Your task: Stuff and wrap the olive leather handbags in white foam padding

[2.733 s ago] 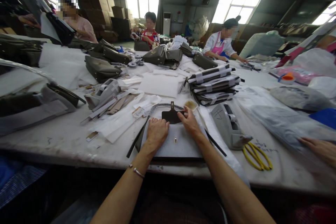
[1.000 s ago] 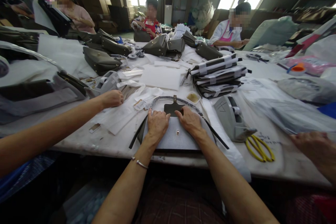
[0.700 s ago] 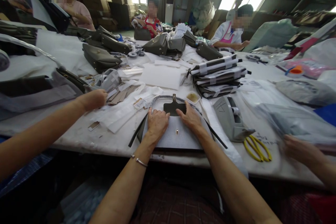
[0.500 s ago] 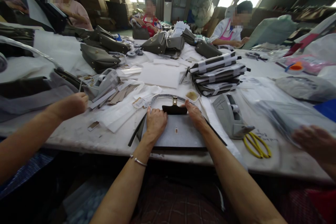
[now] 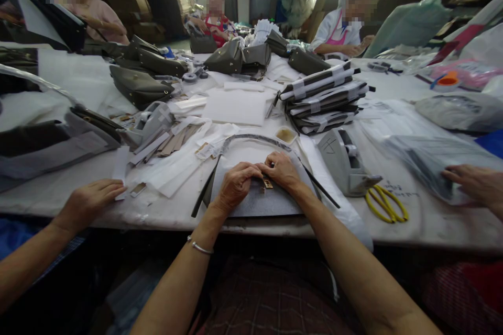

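Note:
A handbag (image 5: pixel 251 208) lies flat at the table edge in front of me, its face under a pale grey covering sheet. Its wrapped handle (image 5: pixel 255 137) arches away on the far side. My left hand (image 5: pixel 236 184) and my right hand (image 5: pixel 283 170) meet over the middle of the bag, fingers pinched together on the clasp tab. The tab's gold clasp plate (image 5: pixel 268 183) shows just below the fingertips, beside a small metal post (image 5: pixel 263 191) on the bag. My fingers hide most of the dark tab.
A grey tape dispenser (image 5: pixel 341 162) and yellow-handled scissors (image 5: pixel 387 204) sit to the right. Beyond is a stack of wrapped bag pieces (image 5: pixel 322 97); a small dish (image 5: pixel 286 135) stands nearer. Co-workers' hands (image 5: pixel 88 201) (image 5: pixel 475 180) reach in from both sides.
The tab with its gold clasp has come down toward me onto the bag's face. Both my hands have moved inward and closed on it. The left co-worker's hand has lowered to the table.

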### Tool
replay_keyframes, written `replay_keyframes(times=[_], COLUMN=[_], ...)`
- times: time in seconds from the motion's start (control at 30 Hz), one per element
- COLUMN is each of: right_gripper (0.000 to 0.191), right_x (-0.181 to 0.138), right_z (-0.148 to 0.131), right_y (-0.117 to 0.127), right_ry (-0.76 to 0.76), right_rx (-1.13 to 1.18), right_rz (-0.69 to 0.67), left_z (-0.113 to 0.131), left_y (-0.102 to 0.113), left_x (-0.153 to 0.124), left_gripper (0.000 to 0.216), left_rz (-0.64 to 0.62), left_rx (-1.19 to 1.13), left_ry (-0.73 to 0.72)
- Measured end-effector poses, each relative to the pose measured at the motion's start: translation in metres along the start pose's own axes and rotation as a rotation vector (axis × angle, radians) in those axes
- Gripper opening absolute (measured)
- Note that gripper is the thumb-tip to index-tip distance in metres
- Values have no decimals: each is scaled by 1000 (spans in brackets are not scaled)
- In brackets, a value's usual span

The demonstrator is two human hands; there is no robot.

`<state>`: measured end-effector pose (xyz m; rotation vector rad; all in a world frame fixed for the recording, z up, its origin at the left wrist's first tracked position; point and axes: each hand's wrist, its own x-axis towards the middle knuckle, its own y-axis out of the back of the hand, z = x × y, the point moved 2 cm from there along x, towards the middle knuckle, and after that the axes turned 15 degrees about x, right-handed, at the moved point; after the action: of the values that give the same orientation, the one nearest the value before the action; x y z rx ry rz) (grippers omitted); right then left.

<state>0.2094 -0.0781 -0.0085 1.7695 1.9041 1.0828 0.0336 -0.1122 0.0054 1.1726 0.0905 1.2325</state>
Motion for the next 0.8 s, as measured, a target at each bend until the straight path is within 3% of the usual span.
replay_keyframes(times=[0.23, 0.47, 0.67, 0.8], right_gripper=[35, 37, 36, 34], right_x=[-2, -3, -5, -6], right_z=[0, -4, -7, -5], right_y=[-4, -4, -3, -5], right_ry=[25, 23, 13, 9], right_rx=[-102, -72, -95, -84], right_rz=[17, 3, -16, -18], left_z=[6, 8, 22, 39], left_y=[-6, -8, 4, 10], left_x=[1, 0, -3, -21], left_gripper=[41, 34, 22, 15], left_rz=[-167, -220, -372, -427], left_rx=[-10, 153, 301, 434], left_ry=[-182, -240, -234, -326])
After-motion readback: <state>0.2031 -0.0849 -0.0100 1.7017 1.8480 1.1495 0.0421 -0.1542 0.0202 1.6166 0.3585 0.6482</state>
